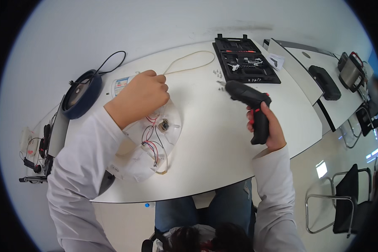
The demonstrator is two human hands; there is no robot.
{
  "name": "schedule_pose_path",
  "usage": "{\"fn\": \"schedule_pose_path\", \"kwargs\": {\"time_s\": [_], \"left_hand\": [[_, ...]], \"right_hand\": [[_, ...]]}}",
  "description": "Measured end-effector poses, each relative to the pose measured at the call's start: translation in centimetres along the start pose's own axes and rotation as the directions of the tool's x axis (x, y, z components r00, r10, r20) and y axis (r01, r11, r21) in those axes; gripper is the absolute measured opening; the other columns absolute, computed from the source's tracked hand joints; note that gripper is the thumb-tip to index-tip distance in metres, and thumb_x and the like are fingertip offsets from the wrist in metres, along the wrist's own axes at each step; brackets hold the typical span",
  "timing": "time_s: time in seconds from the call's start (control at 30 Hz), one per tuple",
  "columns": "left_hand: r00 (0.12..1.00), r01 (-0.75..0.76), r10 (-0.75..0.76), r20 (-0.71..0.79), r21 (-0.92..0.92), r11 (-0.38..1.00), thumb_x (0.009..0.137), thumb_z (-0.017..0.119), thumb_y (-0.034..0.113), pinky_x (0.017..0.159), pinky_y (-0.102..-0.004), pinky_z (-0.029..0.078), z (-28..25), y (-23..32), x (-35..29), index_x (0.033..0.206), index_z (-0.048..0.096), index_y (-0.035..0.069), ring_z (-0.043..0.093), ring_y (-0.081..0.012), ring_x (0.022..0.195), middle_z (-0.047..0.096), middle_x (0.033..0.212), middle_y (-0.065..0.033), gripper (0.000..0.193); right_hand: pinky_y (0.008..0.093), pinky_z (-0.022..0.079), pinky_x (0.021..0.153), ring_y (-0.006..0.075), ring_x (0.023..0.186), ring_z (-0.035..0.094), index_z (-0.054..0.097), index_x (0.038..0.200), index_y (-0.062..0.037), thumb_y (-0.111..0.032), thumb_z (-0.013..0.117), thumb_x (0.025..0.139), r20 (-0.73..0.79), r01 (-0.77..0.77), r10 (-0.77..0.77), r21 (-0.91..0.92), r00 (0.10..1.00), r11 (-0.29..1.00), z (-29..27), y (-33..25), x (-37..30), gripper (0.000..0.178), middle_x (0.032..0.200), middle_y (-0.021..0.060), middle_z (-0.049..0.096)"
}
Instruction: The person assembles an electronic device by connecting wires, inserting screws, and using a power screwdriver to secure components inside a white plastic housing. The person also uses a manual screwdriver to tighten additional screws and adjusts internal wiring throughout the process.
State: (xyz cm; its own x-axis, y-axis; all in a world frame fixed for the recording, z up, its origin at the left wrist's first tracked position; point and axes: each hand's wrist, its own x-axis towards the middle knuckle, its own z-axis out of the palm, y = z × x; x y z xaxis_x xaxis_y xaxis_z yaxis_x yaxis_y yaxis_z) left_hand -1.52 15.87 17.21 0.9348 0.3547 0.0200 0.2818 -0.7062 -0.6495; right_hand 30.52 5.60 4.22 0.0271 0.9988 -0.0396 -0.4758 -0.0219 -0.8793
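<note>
My right hand (274,128) grips a black cordless screwdriver (248,95) by its handle, with the tip pointing left above the table. Fingers curled in, my left hand (142,97) is over a white plastic appliance housing (134,171), hiding part of it. Whatever those fingers hold, if anything, is hidden. The housing lies opened, with red and dark wires (150,145) and a small round part (164,125) showing inside. Several small screws (217,74) lie on the table near the screwdriver's tip.
An open black tool case (247,61) stands at the back, a paper leaflet (276,61) beside it. A dark blue round base (83,94) with a black cord sits at the left. A pale cord (193,53) loops across the white table (214,155). To the right is a black chair (346,195).
</note>
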Motion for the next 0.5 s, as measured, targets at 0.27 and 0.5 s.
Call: {"fn": "schedule_pose_path", "kwargs": {"time_s": [0.27,0.5], "left_hand": [[0.986,-0.066,0.065,-0.152,-0.003,0.998,0.068,0.062,0.012,0.069,-0.0293,0.049,-0.2,-0.1,-0.9,0.066,0.054,0.009,0.059,-0.0169,0.079,0.056,0.073,-0.0005,0.009],[0.977,-0.024,0.03,-0.212,0.029,0.999,0.074,0.067,0.013,0.068,-0.0293,0.05,-2.2,0.6,-0.2,0.073,0.058,0.008,0.061,-0.0169,0.08,0.061,0.082,0.0003,0.01]], "right_hand": [[0.024,0.049,0.058,0.0149,0.065,0.056,0.058,0.098,-0.0004,-0.04,0.06,0.094,-0.377,0.184,-0.108,0.173,0.92,0.968,-6.8,-1.2,-1.3,0.04,0.08,0.0047,0.059],[0.0238,0.052,0.067,0.0145,0.075,0.057,0.051,0.109,0.0023,-0.034,0.058,0.095,-0.125,0.144,-0.08,0.68,0.989,0.719,-11.6,-0.8,-2.2,0.04,0.09,0.0048,0.058]]}}
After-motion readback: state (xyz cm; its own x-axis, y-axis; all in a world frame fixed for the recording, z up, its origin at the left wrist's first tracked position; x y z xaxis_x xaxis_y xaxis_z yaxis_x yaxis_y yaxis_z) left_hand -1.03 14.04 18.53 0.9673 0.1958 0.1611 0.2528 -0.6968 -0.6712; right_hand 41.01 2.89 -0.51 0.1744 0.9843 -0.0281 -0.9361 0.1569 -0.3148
